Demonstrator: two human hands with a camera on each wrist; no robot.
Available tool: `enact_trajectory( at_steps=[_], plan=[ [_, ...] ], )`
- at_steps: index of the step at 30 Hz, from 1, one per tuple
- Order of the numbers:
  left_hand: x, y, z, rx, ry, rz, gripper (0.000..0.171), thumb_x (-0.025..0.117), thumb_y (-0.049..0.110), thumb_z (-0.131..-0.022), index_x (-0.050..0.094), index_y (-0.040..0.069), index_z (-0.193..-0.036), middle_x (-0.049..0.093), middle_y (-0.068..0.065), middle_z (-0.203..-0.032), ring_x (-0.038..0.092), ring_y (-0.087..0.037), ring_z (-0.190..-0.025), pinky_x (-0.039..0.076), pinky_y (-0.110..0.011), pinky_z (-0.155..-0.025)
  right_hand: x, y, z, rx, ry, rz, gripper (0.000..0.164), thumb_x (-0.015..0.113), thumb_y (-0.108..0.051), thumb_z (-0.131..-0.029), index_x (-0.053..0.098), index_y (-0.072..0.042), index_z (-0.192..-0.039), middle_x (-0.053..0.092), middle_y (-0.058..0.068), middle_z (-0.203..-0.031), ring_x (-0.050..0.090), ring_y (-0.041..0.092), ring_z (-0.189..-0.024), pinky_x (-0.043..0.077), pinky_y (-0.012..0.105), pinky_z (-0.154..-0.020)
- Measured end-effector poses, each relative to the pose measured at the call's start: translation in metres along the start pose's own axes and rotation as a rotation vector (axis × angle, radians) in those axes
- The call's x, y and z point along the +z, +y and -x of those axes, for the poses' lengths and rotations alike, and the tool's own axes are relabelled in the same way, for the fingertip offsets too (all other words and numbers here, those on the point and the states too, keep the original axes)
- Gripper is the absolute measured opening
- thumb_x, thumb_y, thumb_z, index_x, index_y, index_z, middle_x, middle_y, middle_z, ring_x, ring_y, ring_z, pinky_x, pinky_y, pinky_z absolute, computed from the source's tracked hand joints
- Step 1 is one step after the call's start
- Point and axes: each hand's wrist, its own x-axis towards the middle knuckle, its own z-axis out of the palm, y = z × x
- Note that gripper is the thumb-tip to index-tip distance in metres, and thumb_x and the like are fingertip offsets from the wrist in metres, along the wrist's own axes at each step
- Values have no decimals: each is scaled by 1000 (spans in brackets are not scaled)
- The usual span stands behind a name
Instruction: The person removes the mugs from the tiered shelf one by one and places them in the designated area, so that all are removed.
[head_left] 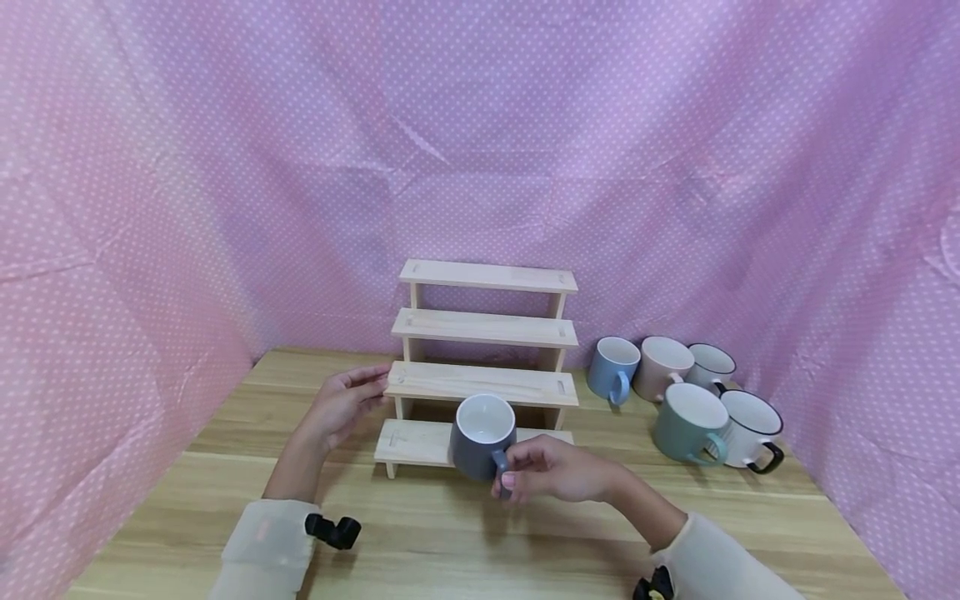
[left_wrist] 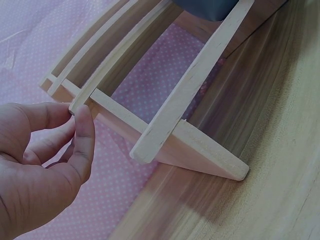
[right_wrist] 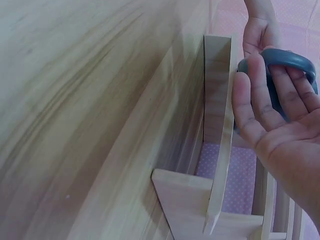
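A dark grey mug with a white inside is held by its handle in my right hand. It is upright at the front of the lowest step of a pale wooden stepped rack; whether its base touches the board I cannot tell. In the right wrist view, fingers of the right hand pass through the mug's handle. My left hand pinches the left end of the rack's second board from the bottom, seen closely as the board end in the left wrist view.
To the rack's right stand a blue mug, a pink mug, a green mug and white mugs with dark rims. The wooden table meets a pink dotted cloth behind.
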Motion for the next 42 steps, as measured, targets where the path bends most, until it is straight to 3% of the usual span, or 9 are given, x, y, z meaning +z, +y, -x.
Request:
enact_trajectory(
  at_steps=[4, 10, 14, 17, 25, 28, 32, 39, 42],
  plan=[
    [-1, -1, 1, 2, 2, -4, 47, 57, -1, -103, 42, -13, -146, 61, -5, -120, 64, -10, -100, 57, -22, -92, -3, 4, 4, 25, 44, 19, 30, 53, -18, -109, 65, 9, -107, 66, 32, -103, 68, 25, -90, 58, 64, -84],
    [-1, -2, 1, 9, 3, -19, 46, 58, 1, -103, 44, -13, -145, 61, -6, -119, 65, -11, -99, 57, -23, -93, -7, 6, 10, 124, 133, 24, 37, 46, -26, -111, 63, 6, -102, 69, 12, -98, 68, 35, -94, 61, 54, -86],
    [-1, -2, 1, 9, 3, -24, 47, 59, 2, -103, 44, -13, -145, 61, -7, -120, 65, -11, -99, 57, -24, -95, -9, 6, 14, 144, 166, 22, 37, 44, -26, -112, 61, 6, -103, 68, 11, -97, 68, 41, -92, 62, 47, -84],
    [-1, -2, 2, 7, 3, -20, 47, 59, 2, -103, 44, -13, -145, 60, -7, -120, 64, -11, -99, 57, -24, -94, -10, 7, 16, 153, 186, 1, 38, 45, -26, -111, 59, 8, -104, 67, 10, -96, 68, 36, -89, 62, 44, -82],
    [0, -2, 2, 3, 4, -8, 47, 57, -1, -103, 43, -14, -145, 61, -5, -119, 64, -10, -100, 57, -22, -92, -16, 9, 24, 149, 243, -119, 43, 50, -22, -109, 49, 22, -110, 64, 8, -95, 67, 19, -85, 62, 35, -78],
    [1, -3, 1, 5, 3, -2, 47, 57, -2, -103, 42, -14, -146, 62, -4, -117, 64, -10, -100, 57, -23, -93, -18, 8, 29, 148, 282, -139, 40, 52, -19, -108, 53, 21, -107, 65, 9, -94, 68, 18, -84, 62, 34, -77],
    [1, -3, 0, 11, -2, -2, 47, 55, -3, -103, 41, -14, -147, 62, -3, -117, 64, -9, -100, 57, -24, -94, -22, 8, 36, 131, 342, -145, 26, 50, -13, -107, 62, 10, -101, 65, 10, -90, 68, 19, -81, 63, 36, -76],
    [1, -3, 0, 19, -2, -4, 47, 54, -3, -103, 41, -14, -147, 63, -2, -116, 65, -9, -99, 58, -23, -92, -27, 10, 45, 89, 419, -122, 24, 46, -7, -103, 60, 10, -94, 63, 7, -83, 69, 17, -77, 62, 32, -73],
    [1, -3, 0, 20, 0, -6, 47, 54, -3, -103, 41, -13, -147, 62, -3, -116, 65, -9, -99, 58, -23, -92, -31, 11, 51, 55, 423, -123, 23, 45, -6, -104, 63, 2, -92, 64, 5, -83, 67, 14, -78, 61, 28, -73]
  ],
)
